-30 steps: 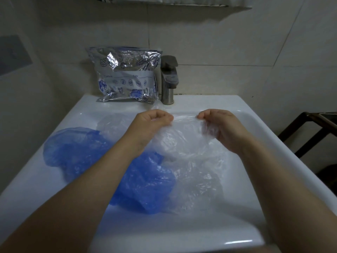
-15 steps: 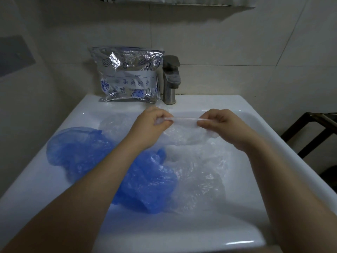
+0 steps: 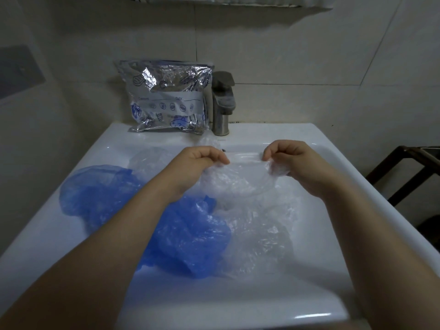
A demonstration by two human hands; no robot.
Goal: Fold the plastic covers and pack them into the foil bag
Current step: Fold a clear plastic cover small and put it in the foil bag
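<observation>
Head view: left hand point(image 3: 202, 160), right hand point(image 3: 289, 158) pinch clear cover point(image 3: 240, 179); foil bag point(image 3: 166, 98) reads "Date:".

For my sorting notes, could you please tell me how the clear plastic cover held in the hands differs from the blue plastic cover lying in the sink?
The clear plastic cover is colourless and see-through; the blue plastic cover is tinted blue. The clear one is lifted, pinched by the left hand and right hand; the blue one lies loose in the white sink, untouched. The clear one is stretched between the hands; the blue one is crumpled. Both are thin, wrinkly film.
</observation>
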